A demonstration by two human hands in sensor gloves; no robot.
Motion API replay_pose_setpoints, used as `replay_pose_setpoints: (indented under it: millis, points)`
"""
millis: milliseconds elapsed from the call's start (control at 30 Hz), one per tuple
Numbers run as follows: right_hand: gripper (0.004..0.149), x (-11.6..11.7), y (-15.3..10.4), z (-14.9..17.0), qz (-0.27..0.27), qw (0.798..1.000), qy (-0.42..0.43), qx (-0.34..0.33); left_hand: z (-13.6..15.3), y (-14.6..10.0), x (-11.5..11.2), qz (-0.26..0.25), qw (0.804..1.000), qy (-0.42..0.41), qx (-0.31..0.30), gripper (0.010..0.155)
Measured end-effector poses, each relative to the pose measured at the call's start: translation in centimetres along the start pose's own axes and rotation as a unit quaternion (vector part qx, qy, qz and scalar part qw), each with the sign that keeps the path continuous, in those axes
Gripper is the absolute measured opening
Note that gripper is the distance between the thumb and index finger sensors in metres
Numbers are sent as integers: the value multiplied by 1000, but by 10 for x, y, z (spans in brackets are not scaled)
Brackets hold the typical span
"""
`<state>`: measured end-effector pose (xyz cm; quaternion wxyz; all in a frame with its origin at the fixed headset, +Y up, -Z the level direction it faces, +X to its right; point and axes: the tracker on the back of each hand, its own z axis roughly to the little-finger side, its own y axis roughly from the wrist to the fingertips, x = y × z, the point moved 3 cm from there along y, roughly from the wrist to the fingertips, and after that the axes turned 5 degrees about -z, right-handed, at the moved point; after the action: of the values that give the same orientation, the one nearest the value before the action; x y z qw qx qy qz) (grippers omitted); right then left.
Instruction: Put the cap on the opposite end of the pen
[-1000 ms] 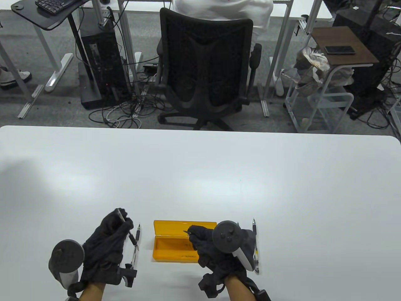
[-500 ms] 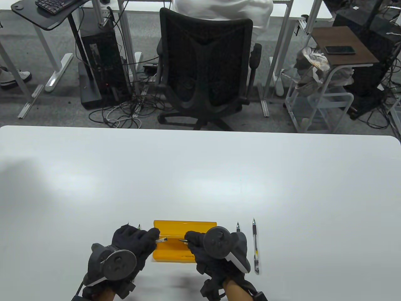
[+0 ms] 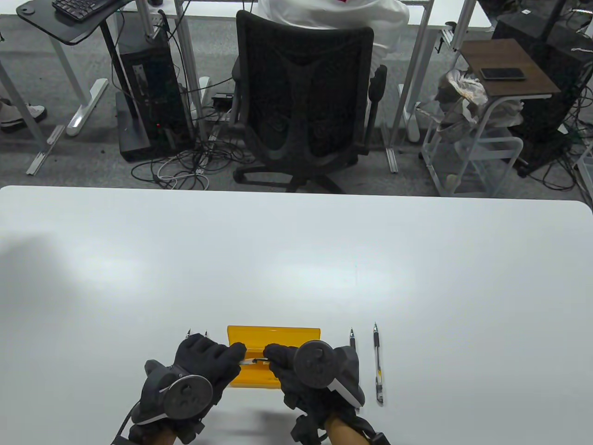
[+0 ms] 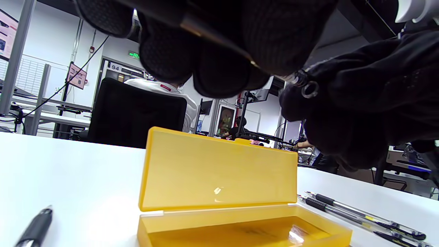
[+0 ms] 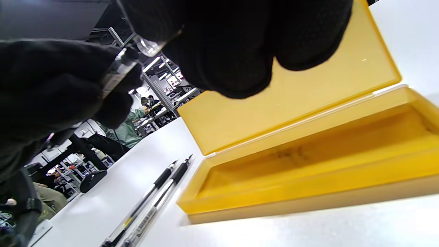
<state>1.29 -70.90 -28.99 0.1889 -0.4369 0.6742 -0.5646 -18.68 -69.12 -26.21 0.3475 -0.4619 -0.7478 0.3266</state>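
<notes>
My left hand (image 3: 237,353) grips a clear pen (image 3: 252,360) and holds it level above the open yellow case (image 3: 273,334). My right hand (image 3: 271,356) pinches the pen's clear cap (image 5: 147,46). The two hands meet over the case, with the cap right at the pen's end. In the right wrist view the pen barrel (image 5: 116,73) sticks out of my left fist toward the cap. In the left wrist view the cap's round opening (image 4: 310,90) shows in my right hand, and the pen (image 4: 219,37) runs under my left fingers. Whether the cap is seated on the pen is hidden.
The case's tray (image 5: 308,154) holds nothing. Two pens lie left of the case, with only their tips (image 3: 205,333) showing past my left hand. Two more pens (image 3: 377,366) lie to the right of it. The table's front edge is close behind my wrists.
My left hand lifted a pen from the left pair and swung right over the case. My right hand shifted a little left, and the gap between pen and cap has closed.
</notes>
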Motion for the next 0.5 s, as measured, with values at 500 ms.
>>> replay_pose_setpoints:
  millis: [500]
  points:
    - [47,5,-3,-18,-21,997,-63,-24,-18,1,-1,3,999,28,-37,46]
